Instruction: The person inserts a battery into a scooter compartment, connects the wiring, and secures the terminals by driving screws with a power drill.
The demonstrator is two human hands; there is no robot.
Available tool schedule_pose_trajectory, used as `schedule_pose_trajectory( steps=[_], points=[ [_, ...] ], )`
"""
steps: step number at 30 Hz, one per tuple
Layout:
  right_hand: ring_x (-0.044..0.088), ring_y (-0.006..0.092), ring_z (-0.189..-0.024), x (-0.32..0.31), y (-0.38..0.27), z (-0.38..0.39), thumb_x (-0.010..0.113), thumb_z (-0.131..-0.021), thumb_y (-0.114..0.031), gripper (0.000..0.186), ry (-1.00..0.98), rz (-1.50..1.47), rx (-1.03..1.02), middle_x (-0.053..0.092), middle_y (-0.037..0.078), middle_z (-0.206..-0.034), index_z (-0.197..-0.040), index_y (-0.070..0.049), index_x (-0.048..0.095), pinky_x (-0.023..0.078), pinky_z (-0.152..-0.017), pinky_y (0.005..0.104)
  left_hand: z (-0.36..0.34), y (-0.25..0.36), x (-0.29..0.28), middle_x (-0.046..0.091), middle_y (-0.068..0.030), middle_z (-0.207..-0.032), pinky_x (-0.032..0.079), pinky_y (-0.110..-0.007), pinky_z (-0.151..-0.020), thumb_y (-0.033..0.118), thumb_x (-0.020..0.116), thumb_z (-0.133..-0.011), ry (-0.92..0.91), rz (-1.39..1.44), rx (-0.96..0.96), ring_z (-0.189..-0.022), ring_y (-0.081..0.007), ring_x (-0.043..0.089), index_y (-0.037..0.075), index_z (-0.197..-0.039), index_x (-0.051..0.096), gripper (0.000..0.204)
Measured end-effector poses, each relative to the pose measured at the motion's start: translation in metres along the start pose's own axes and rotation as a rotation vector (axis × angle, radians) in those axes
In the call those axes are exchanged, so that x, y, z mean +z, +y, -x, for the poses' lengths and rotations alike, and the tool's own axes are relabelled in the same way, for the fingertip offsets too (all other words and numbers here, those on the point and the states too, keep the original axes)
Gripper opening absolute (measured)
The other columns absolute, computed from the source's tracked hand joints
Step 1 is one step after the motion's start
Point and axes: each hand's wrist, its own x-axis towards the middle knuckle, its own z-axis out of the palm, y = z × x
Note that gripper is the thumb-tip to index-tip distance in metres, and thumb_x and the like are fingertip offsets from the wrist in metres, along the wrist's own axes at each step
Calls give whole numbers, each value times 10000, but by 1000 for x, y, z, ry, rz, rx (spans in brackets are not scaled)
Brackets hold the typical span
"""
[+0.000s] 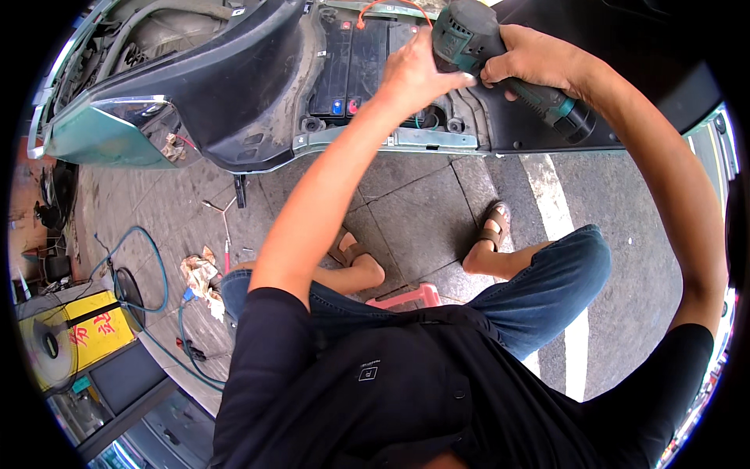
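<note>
My right hand is wrapped round the handle of a dark green and black cordless drill, whose battery end points down to the right. Right beside the drill's body is my left hand, its thumb stretched toward the right hand. The left hand's other fingers go behind the drill, so their hold is hidden. Below both hands, black batteries with red and blue terminals sit in an open compartment of a teal vehicle. An orange-red cable arches over them.
A pink stool is under me, between my sandalled feet. On the paving to the left lie a red-handled wrench-like tool, a crumpled rag and a blue hose. A yellow box and a fan stand farther left.
</note>
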Motion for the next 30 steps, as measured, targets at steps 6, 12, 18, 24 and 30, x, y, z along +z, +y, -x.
schedule_pose_trajectory(
  steps=[6, 12, 18, 24, 30],
  points=[
    [610, 138, -611, -6, 6, -1, 685, -757, -217, 424, -16, 49, 18, 639, 101, -811, -1079, 40, 586, 515, -639, 286, 41, -75, 7, 649, -128, -1076, 501, -451, -863, 416, 796, -723, -390, -254, -328, -1010, -323, 645, 39, -1041, 628, 521],
    [594, 127, -628, -5, -9, 10, 680, -765, -214, 437, -47, 72, 18, 630, 91, -817, -1101, 46, 580, 504, -651, 285, 24, -67, 14, 673, -118, -1060, 514, -437, -839, 488, 801, -694, -532, -548, -285, -1018, -315, 648, 69, -1065, 619, 588],
    [582, 137, -628, -2, 0, 5, 659, -787, -235, 468, -13, 75, -15, 623, 96, -831, -1155, 37, 559, 500, -653, 305, 20, -73, 17, 687, -104, -1034, 514, -433, -841, 482, 800, -694, -605, -574, -285, -1015, -303, 650, 68, -1054, 621, 576],
    [558, 141, -606, -12, -1, 3, 620, -808, -204, 436, -43, 170, -54, 587, 79, -767, -1164, 37, 546, 485, -625, 307, 10, -65, 17, 682, -133, -1079, 527, -429, -844, 500, 773, -727, -656, -561, -238, -1032, -318, 654, 60, -1094, 598, 599],
    [644, 237, -596, -9, 9, -8, 613, -744, -151, 254, -19, 116, -194, 633, 146, -614, -836, 86, 597, 495, -606, 371, 19, -60, 9, 657, -114, -1089, 504, -429, -880, 480, 795, -701, -619, -584, -317, -1059, -304, 629, 92, -1106, 587, 599]
  ],
)
